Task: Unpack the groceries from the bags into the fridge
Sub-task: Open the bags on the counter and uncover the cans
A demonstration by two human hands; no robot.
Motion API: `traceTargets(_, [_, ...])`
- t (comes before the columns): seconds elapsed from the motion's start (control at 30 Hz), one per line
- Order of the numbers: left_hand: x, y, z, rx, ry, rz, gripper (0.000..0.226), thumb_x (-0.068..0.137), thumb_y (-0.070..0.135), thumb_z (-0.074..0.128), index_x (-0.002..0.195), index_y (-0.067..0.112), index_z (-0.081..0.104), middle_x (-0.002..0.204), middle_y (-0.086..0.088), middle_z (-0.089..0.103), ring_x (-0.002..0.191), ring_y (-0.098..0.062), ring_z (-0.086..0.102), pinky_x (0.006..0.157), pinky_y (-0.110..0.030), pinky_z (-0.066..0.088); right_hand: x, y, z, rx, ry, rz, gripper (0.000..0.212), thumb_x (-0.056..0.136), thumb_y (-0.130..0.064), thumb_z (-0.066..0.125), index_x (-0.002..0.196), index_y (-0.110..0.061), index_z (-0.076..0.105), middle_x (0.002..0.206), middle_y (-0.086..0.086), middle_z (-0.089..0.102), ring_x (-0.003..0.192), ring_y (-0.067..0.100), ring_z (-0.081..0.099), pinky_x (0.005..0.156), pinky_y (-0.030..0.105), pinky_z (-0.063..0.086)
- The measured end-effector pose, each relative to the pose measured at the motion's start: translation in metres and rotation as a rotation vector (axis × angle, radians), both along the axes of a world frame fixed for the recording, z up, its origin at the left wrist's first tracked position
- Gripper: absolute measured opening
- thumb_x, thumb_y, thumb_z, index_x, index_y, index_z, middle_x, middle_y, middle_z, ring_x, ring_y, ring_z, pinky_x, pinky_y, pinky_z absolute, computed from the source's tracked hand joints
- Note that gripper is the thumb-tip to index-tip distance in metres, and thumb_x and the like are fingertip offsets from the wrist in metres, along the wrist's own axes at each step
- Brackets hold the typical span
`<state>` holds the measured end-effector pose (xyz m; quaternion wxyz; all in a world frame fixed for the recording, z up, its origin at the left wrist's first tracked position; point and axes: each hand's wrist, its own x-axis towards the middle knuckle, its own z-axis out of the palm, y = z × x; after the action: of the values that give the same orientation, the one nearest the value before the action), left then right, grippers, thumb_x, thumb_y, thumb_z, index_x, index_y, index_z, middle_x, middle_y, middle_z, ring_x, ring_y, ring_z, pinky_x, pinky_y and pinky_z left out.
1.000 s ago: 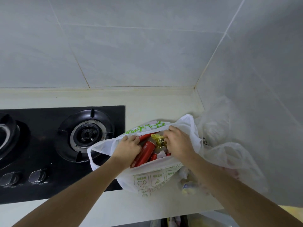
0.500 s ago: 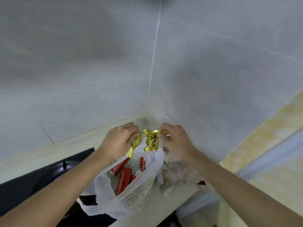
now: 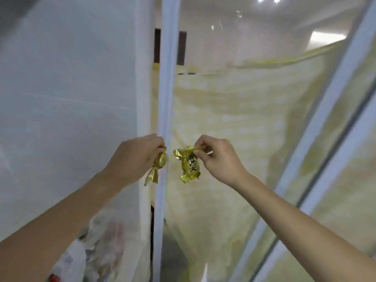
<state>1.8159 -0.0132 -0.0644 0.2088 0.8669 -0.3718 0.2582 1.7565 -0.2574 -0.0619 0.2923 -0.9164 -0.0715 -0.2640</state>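
Observation:
Each of my hands holds a small gold foil-wrapped packet at chest height. My left hand (image 3: pixel 134 157) pinches one gold packet (image 3: pixel 157 165) by its top twist, the tail hanging down. A second gold packet (image 3: pixel 189 164) with black characters on it hangs from my right hand (image 3: pixel 219 159), which pinches its upper twist. The two packets are a short gap apart. The white plastic grocery bags (image 3: pixel 87 253) lie blurred at the bottom left, with a bit of red showing. No fridge is in view.
A white tiled wall (image 3: pixel 67 98) fills the left. Straight ahead is a white door frame post (image 3: pixel 165 98) with glass panes and a yellow patterned curtain (image 3: pixel 234 129) behind them. Another white frame bar (image 3: pixel 317 139) slants across the right.
Both hands lifted the gold packets out of the bag and away from the counter. The view swung right, from the stove and corner to the glass door.

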Motion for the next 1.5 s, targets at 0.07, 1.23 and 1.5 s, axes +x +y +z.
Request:
traceTargets(0.07, [-0.010,-0.061,0.015,-0.001,-0.040,-0.106,0.015,0.104,0.027,0.049,0.097,0.030,0.061,0.088,0.015,0.061,0.074,-0.013,0.061,0.064,-0.038,0.051,-0.034,-0.051,0.013,0.010,-0.024,-0.130,0.013,0.092,-0.022,0.070,0.087,-0.031,0.062,0.079,-0.009,0.073,0.082,0.013,0.072,0.078,0.043,0.058])
traceTargets(1.23, [-0.559,-0.554,0.194,-0.178,0.246,-1.756,0.008,0.096,0.031,0.062,0.092,0.028,0.067,0.098,0.002,0.069,0.096,-0.024,0.061,0.081,-0.040,0.055,-0.606,-0.168,0.207,-0.442,0.201,-2.197,0.028,0.079,0.003,0.043,0.090,-0.010,0.064,0.086,0.012,0.063,0.082,0.039,0.060,0.065,0.038,0.053])
traceTargets(1.5, [-0.606,-0.572,0.168,0.078,0.172,-1.800,0.015,0.094,0.016,0.065,0.090,0.021,0.079,0.095,-0.005,0.075,0.087,-0.024,0.069,0.083,-0.040,0.059,-0.621,-0.179,0.192,-0.492,0.600,-2.164,0.028,0.080,0.010,0.055,0.094,-0.013,0.063,0.091,0.008,0.063,0.080,0.032,0.059,0.061,0.035,0.042])
